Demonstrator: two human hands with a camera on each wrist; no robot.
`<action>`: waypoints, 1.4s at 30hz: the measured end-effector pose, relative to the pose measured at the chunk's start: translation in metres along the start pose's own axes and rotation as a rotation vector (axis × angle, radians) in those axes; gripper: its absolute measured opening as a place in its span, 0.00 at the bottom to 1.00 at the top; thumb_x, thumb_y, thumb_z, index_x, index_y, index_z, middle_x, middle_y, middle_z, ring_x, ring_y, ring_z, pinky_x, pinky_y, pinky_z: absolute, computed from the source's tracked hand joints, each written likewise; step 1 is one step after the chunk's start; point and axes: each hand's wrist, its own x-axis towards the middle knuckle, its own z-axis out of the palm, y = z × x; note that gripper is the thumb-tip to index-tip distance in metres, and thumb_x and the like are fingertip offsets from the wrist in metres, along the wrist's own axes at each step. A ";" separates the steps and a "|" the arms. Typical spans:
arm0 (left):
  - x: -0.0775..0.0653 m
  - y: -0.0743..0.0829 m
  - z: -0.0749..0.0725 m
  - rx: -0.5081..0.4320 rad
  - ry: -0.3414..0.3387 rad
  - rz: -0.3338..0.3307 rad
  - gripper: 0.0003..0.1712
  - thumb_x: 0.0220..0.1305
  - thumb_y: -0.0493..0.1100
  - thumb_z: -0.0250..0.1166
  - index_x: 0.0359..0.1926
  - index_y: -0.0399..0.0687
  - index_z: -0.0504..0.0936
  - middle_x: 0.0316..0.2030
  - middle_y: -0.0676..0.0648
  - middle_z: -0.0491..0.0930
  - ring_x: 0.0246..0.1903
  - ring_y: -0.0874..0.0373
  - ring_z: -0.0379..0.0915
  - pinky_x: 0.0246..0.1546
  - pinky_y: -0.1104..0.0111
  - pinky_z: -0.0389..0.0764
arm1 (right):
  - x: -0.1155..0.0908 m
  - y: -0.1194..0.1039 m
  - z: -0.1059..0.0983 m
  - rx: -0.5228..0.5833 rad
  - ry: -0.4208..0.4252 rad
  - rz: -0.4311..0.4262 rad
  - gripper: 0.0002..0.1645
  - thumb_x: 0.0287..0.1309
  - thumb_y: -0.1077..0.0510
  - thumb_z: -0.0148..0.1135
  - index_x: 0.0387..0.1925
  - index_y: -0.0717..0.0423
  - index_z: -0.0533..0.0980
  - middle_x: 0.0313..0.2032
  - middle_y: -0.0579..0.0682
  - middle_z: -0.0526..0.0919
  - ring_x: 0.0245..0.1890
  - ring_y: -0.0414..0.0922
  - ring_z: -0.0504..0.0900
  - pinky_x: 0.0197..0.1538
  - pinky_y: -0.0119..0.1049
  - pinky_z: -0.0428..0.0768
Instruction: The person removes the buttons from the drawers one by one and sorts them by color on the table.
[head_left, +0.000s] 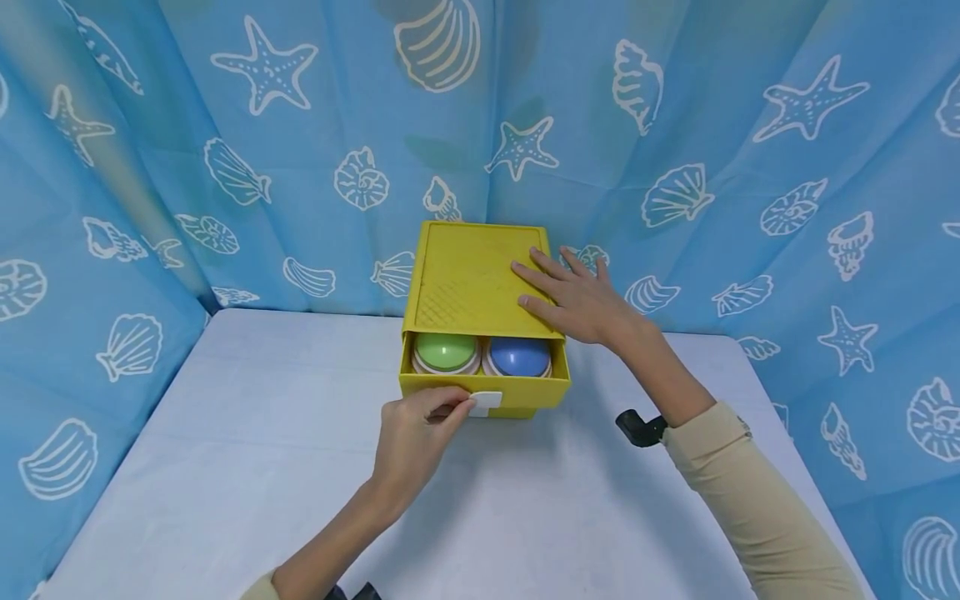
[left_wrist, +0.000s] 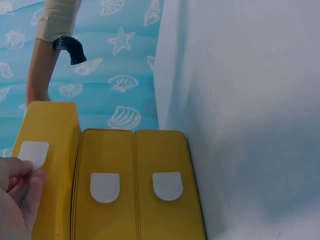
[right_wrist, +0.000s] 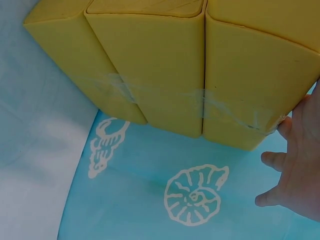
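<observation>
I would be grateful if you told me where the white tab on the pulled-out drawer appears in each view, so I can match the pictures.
Head: the white tab is just below the picture's middle, pinched by the left hand.
Left wrist: the white tab is near the left edge, below mid-height, pinched by the same hand.
Right wrist: not in the picture.
Shared landmark: the yellow drawer box, visible in all three views.
</observation>
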 end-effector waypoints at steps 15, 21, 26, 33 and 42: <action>-0.015 0.011 -0.004 -0.005 0.001 -0.015 0.04 0.57 0.34 0.75 0.35 0.42 0.89 0.30 0.50 0.87 0.30 0.67 0.83 0.31 0.79 0.82 | -0.002 0.000 -0.001 0.008 -0.003 0.001 0.42 0.70 0.26 0.33 0.79 0.33 0.46 0.79 0.47 0.42 0.77 0.60 0.35 0.68 0.71 0.31; -0.023 0.012 -0.003 -0.019 0.016 -0.014 0.04 0.57 0.33 0.74 0.34 0.43 0.89 0.31 0.52 0.87 0.30 0.68 0.83 0.31 0.79 0.82 | -0.001 0.002 0.000 0.007 -0.002 -0.004 0.42 0.70 0.26 0.32 0.79 0.32 0.47 0.79 0.47 0.42 0.77 0.60 0.35 0.68 0.72 0.31; -0.030 0.012 -0.002 -0.025 0.032 0.007 0.05 0.56 0.32 0.75 0.34 0.43 0.89 0.31 0.52 0.87 0.31 0.68 0.83 0.31 0.80 0.81 | -0.001 0.002 0.001 0.004 -0.002 -0.008 0.42 0.70 0.26 0.32 0.79 0.33 0.47 0.79 0.47 0.42 0.77 0.59 0.35 0.68 0.71 0.31; -0.041 0.014 -0.003 -0.017 0.060 0.062 0.08 0.52 0.30 0.77 0.33 0.43 0.89 0.30 0.52 0.87 0.30 0.68 0.83 0.32 0.81 0.81 | -0.001 0.002 0.002 0.012 0.001 -0.010 0.42 0.70 0.26 0.32 0.79 0.33 0.47 0.79 0.47 0.42 0.77 0.59 0.34 0.68 0.71 0.30; -0.051 0.018 -0.005 -0.059 0.091 0.118 0.10 0.48 0.27 0.77 0.32 0.42 0.88 0.30 0.51 0.87 0.29 0.66 0.83 0.31 0.80 0.81 | 0.000 0.003 0.001 0.005 -0.001 -0.014 0.41 0.70 0.26 0.32 0.79 0.33 0.47 0.79 0.47 0.42 0.77 0.59 0.34 0.69 0.70 0.31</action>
